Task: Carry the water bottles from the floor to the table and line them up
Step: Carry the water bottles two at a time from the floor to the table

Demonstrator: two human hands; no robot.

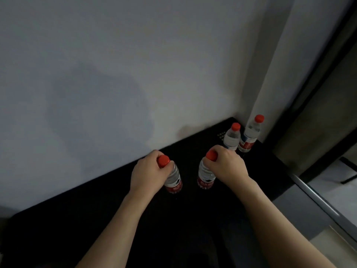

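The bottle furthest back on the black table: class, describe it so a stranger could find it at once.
Start at the black table and follow it to the far right corner by the wall. Two water bottles stand there untouched; the wanted bottle is the rear one, nearest the corner. It shows a red label, while its neighbour shows white.

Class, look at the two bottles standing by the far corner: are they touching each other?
Cannot tell. In the head view the nearer corner bottle overlaps the farther corner bottle, hiding any gap.

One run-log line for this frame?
left hand grips bottle neck | right hand grips bottle neck | two bottles upright by corner | black table
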